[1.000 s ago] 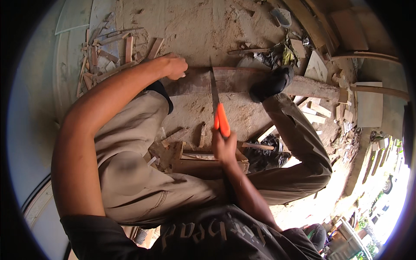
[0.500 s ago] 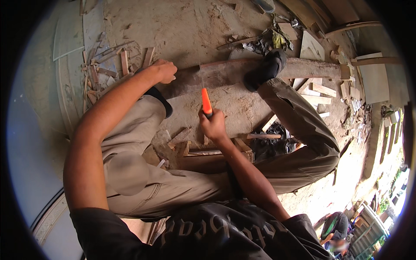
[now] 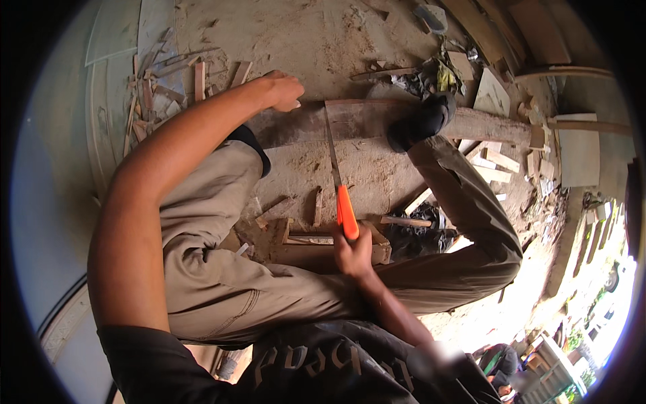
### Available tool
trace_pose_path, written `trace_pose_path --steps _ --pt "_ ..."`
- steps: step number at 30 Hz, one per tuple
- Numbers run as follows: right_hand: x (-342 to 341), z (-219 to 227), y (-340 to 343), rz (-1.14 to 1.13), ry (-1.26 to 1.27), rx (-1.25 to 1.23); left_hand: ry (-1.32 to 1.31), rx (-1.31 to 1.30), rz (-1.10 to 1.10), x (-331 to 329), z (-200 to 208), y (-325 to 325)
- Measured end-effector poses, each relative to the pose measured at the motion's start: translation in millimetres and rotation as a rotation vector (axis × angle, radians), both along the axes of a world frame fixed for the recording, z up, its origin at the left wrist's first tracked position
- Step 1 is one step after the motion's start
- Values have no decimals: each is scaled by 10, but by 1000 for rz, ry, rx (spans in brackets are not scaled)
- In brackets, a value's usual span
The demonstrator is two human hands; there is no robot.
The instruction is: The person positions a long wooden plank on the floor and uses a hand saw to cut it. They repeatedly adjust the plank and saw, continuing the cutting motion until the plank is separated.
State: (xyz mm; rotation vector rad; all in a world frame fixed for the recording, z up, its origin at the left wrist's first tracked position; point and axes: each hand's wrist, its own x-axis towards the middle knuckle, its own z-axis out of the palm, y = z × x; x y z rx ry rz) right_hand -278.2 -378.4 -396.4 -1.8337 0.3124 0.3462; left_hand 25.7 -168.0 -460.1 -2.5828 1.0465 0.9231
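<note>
My right hand (image 3: 354, 250) is wrapped around the orange and black handle of a handsaw (image 3: 346, 210). The saw's thin blade points away from me and meets a long, dark wooden plank (image 3: 363, 118) lying crosswise on the ground. Left of the blade, my left hand (image 3: 282, 91) is at the plank's far edge with its fingers curled; the fingertips are mostly hidden. My right foot in a dark shoe (image 3: 422, 122) rests on the plank right of the cut. My other dark shoe (image 3: 253, 147) is against its left part.
Wood offcuts (image 3: 200, 79) lie scattered at the far left, with more pieces (image 3: 494, 161) at the right. A wooden box frame (image 3: 330, 253) sits between my legs beside a black plastic bag (image 3: 420, 241). Another person (image 3: 499, 363) is at the lower right.
My right hand has pulled the saw back toward me, baring more blade between handle and plank. The view has shifted slightly; my left hand stays at the plank.
</note>
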Motion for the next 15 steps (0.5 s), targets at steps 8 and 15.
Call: trace_pose_path --steps 8,15 --pt "649 -349 268 -80 43 105 -23 41 24 -32 139 56" --pt "382 -287 176 -126 114 103 5 140 46 78 19 220"
